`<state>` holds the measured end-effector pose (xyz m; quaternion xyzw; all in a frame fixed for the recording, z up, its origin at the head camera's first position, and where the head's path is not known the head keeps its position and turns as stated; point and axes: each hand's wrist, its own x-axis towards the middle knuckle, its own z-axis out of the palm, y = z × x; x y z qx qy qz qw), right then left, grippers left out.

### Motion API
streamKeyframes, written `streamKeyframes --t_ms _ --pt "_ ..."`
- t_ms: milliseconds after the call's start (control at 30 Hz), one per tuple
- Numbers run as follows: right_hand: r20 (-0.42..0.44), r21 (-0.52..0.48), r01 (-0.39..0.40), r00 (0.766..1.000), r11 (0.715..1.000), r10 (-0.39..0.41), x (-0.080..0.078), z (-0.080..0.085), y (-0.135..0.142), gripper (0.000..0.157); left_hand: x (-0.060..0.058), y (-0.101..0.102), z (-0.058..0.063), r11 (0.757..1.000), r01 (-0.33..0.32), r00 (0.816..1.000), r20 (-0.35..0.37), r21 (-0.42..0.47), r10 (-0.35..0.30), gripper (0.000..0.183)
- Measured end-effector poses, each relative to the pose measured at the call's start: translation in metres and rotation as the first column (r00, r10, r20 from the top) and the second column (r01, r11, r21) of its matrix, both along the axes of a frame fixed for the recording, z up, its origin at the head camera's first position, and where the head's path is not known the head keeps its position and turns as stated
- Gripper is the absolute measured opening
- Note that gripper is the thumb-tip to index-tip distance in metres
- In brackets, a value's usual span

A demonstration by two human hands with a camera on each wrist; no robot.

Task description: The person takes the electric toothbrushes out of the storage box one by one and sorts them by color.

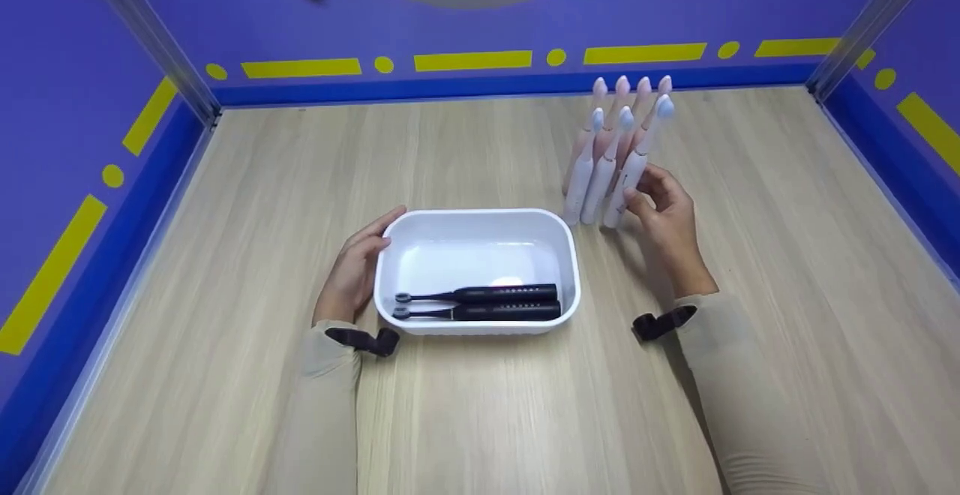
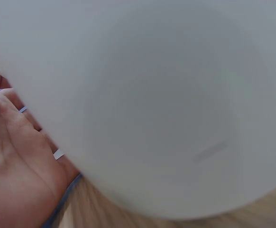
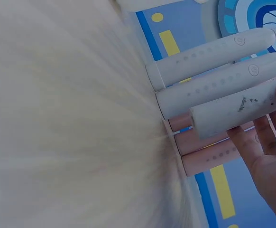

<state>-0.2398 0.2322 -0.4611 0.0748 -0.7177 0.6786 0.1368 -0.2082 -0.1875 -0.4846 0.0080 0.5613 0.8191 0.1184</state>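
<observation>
A white rectangular tub point(image 1: 480, 229) stands on the table, with two black electric toothbrushes point(image 1: 517, 310) lying side by side along its near wall. My left hand point(image 1: 354, 270) holds the tub's left side, thumb at the rim and fingers along the outside; the tub fills most of the left wrist view. At the right, my right hand point(image 1: 667, 217) pinches a white electric toothbrush point(image 1: 628, 178) by its handle. In the right wrist view its base tilts away from the table. Beside it two white electric toothbrushes point(image 1: 598, 189) stand upright.
Behind the white ones, several pink electric toothbrushes point(image 1: 581, 142) stand upright in a row, partly hidden. The wood-grain table point(image 1: 465, 412) is bordered at the back and sides by blue-purple panels point(image 1: 480, 30) with yellow marks.
</observation>
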Motion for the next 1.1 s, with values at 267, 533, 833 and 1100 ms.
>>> streamKeyframes --t_ms 267,533,833,1100 --pt "0.053 -0.014 0.013 0.998 1.0 -0.012 -0.0015 -0.0008 -0.0026 0.038 0.0004 -0.0011 0.003 1.0 -0.005 1.0 0.015 -0.008 0.005 0.056" --pt "0.035 0.036 -0.011 0.999 0.999 0.009 -0.0017 -0.0031 -0.0013 0.039 0.001 -0.0017 0.0045 1.0 0.001 1.0 0.025 -0.031 0.0 0.055" --pt "0.054 0.038 0.011 0.998 0.999 -0.013 -0.0023 -0.0051 0.0 0.04 0.0007 0.0003 0.002 1.0 -0.004 0.999 0.039 0.012 0.003 0.056" --pt "0.069 0.023 0.022 0.997 1.0 -0.023 -0.0039 -0.0052 0.0004 0.04 0.0 0.0011 0.0027 1.0 -0.007 1.0 0.029 0.02 0.006 0.055"
